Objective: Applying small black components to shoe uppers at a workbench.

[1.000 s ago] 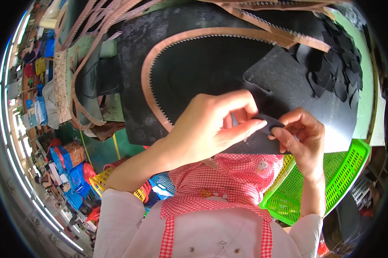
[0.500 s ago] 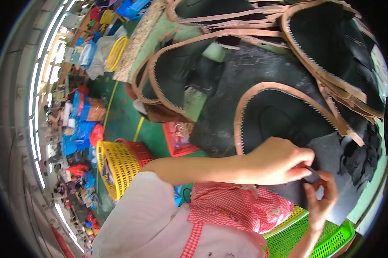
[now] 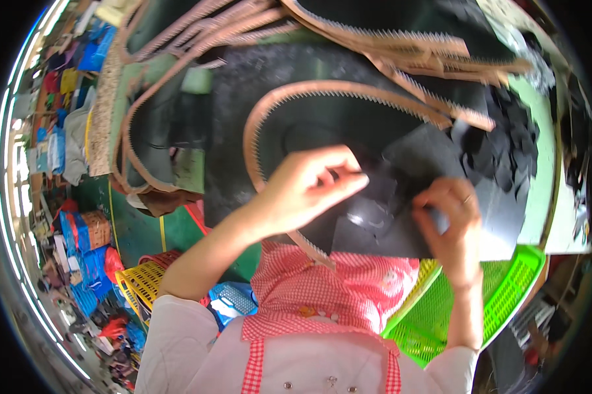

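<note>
A flat black sheet (image 3: 374, 220) with a glossy patch lies on the worktop in front of me. My left hand (image 3: 306, 190) hovers over its left part, thumb and fingers pinched on a thin dark edge of it. My right hand (image 3: 450, 223) is at the sheet's right side, fingers curled and pinching its edge. The hands are a hand's width apart. Under the sheet lies a larger black piece (image 3: 335, 125) bordered by a tan strip with saw-tooth edges (image 3: 348, 92).
A heap of small black cut-outs (image 3: 506, 148) sits at the right on the green table (image 3: 542, 197). More tan-edged pieces (image 3: 197, 39) are stacked at the back. A green basket (image 3: 506, 302) and a yellow basket (image 3: 138, 285) stand below.
My hands, close together on a small black piece a second ago, have drawn apart over the black sheet. The view swung to the side and back.
</note>
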`<state>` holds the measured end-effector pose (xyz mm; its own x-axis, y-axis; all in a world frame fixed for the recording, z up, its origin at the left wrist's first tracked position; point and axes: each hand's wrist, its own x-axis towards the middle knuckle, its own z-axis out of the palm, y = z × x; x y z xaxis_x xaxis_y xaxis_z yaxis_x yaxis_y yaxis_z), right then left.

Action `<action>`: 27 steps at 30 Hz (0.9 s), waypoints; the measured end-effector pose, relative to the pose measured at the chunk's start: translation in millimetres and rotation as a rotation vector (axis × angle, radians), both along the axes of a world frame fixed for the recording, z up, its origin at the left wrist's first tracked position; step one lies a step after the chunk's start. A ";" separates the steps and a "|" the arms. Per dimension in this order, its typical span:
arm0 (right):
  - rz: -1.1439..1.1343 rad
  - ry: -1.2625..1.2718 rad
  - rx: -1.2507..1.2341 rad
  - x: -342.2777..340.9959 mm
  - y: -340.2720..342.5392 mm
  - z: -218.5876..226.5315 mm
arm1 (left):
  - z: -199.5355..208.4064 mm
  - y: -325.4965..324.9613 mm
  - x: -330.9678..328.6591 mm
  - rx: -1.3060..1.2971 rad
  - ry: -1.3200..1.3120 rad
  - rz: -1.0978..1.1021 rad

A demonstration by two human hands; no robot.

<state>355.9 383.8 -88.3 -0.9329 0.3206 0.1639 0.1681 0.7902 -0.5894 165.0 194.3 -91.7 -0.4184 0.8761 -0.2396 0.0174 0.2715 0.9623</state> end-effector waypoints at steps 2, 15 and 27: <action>-0.217 0.043 0.008 1.3 17.6 -0.8 | 4.9 2.5 0.9 -0.056 0.018 -0.007; -0.135 0.107 -0.154 11.4 -1.9 -24.6 | 5.9 35.1 18.2 -0.256 0.218 -0.217; -0.122 0.128 -0.122 11.4 -1.3 -28.6 | 6.7 36.0 19.9 -0.332 0.196 -0.158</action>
